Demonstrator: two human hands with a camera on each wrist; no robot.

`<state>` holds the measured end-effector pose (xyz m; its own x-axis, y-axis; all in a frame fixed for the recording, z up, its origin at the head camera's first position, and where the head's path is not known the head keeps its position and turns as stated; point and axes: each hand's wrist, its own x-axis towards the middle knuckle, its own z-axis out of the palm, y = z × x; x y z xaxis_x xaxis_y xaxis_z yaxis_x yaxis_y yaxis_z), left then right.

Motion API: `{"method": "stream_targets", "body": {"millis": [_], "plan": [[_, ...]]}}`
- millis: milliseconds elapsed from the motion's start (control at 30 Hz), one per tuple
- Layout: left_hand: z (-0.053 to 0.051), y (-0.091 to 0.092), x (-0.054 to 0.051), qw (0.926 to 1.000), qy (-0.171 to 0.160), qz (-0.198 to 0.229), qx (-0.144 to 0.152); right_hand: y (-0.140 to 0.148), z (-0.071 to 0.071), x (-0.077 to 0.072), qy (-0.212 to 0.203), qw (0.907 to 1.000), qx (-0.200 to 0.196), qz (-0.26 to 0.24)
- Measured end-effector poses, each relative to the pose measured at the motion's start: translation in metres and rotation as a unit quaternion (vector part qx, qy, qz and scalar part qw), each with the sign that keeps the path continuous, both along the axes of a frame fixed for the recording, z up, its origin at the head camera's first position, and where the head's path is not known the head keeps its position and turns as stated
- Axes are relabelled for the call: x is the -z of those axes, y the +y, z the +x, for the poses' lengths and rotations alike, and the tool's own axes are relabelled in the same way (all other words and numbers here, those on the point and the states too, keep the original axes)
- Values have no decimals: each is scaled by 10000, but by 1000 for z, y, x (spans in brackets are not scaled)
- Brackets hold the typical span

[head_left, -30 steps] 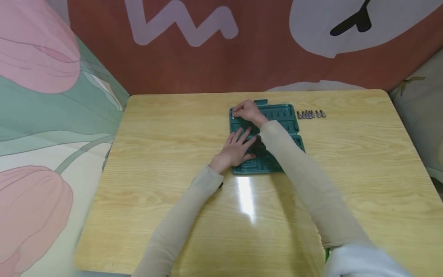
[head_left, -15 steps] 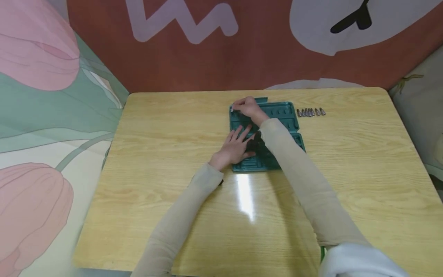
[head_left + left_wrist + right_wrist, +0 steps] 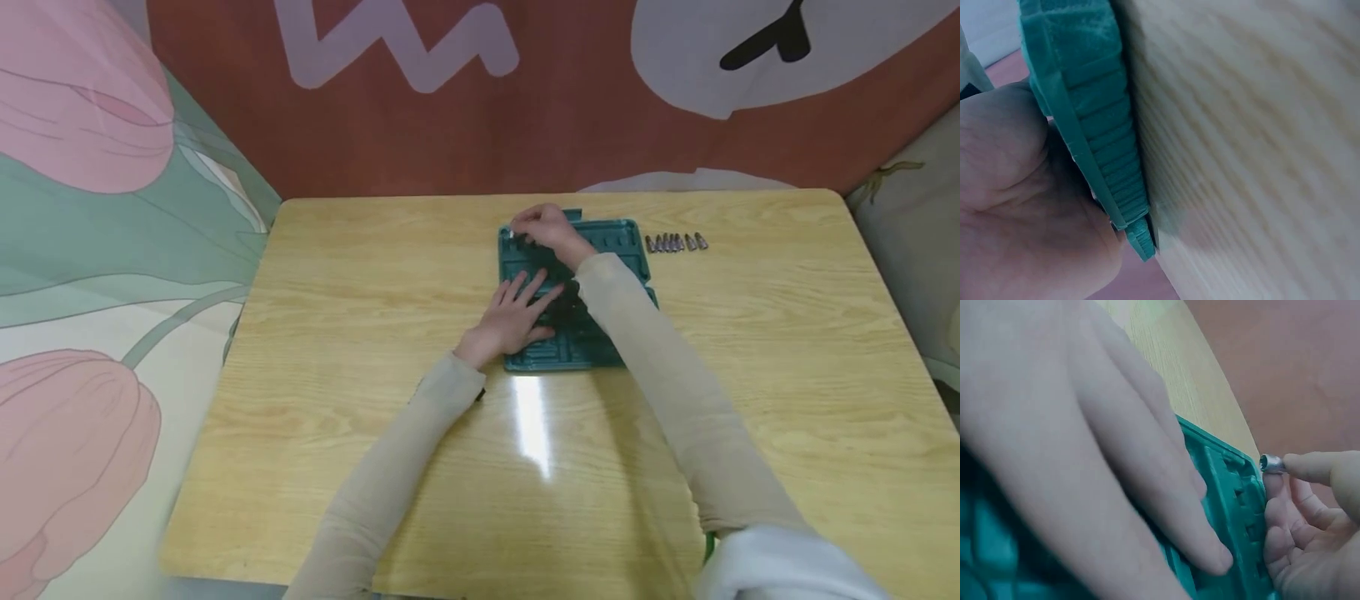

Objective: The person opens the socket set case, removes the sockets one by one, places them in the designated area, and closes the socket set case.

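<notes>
A green plastic tool case (image 3: pixel 566 358) lies unfolded on the table, with moulded slots in both halves. My left hand (image 3: pixel 506 323) rests on it with spread, straight fingers, across the near half and the hinge. In the left wrist view the palm (image 3: pixel 1029 219) lies against the case's ribbed side wall (image 3: pixel 1107 131). Over the far left corner, my right hand (image 3: pixel 546 227) pinches a small silver socket (image 3: pixel 1274 464) between thumb and forefinger. The right wrist view shows the socket held just above the case's rim, its open end visible. Much of the case's middle is hidden by the hands.
Several small metal sockets or bits (image 3: pixel 675 242) stand in a row right of the case. The wooden table (image 3: pixel 337 333) ends at a patterned cloth wall (image 3: pixel 420 150) close behind the case. A green cord (image 3: pixel 709 546) shows at the right sleeve.
My right hand has shifted slightly right and back from the case's left edge, still pinching the socket. The left hand stays in place on the case.
</notes>
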<state>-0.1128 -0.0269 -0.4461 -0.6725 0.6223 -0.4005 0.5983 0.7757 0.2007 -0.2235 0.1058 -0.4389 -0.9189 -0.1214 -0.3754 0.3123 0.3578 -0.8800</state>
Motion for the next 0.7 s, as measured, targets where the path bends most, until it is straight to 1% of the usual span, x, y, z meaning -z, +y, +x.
{"method": "stream_targets", "body": {"millis": [67, 167, 400, 500, 600, 700], "plan": [[0, 0, -1, 10000, 42, 48, 53, 7, 0, -3, -33, 9994, 245, -249], [0, -1, -1, 9998, 88, 134, 97, 21, 1, -8, -97, 9960, 600, -648], [0, -3, 2, 9993, 314, 170, 102, 68, 6, -17, -53, 9893, 984, -1080], [0, -1, 3, 9990, 371, 221, 131, 94, 10, -19, -19, 9824, 1319, -1321], [1, -1, 3, 9986, 426, 249, 166, 119, 17, -20, 85, 9742, 1627, -1560], [4, -1, 3, 9987, 357, 319, 190, 142, 27, -22, 152, 9668, 1901, -1701]]}}
